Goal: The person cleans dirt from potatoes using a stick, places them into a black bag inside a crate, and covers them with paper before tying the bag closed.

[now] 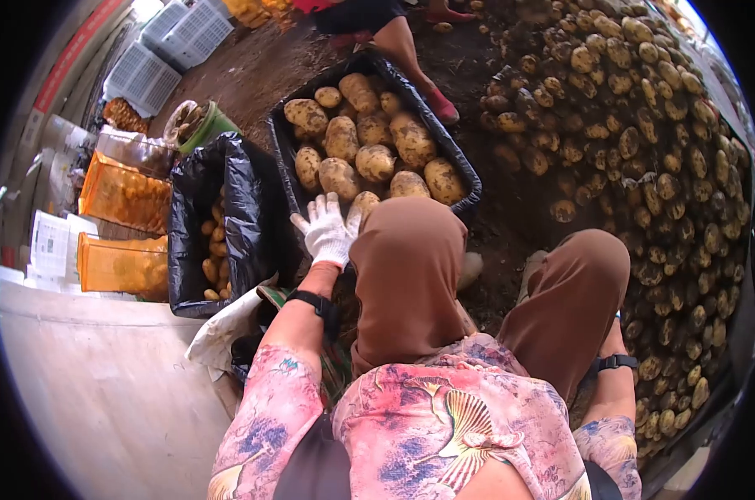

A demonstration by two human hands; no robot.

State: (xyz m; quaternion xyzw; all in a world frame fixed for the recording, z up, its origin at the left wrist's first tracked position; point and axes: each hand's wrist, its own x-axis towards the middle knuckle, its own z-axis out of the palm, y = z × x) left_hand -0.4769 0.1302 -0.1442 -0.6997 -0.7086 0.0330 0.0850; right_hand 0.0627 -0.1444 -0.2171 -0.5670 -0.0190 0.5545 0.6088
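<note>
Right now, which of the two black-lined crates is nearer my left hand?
The black-lined crate straight ahead, holding large potatoes: your left hand is at its near-left corner. The other crate, farther left, holds smaller potatoes.

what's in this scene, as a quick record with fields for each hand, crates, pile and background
left hand: white glove, fingers spread, at front crate's near edge
right hand: mostly hidden behind right knee; grip unclear
front crate: black-lined, holding large potatoes
left crate: black-lined, smaller potatoes inside
pile: many loose potatoes, right side
background: white crates, orange bags, another person's foot
</note>
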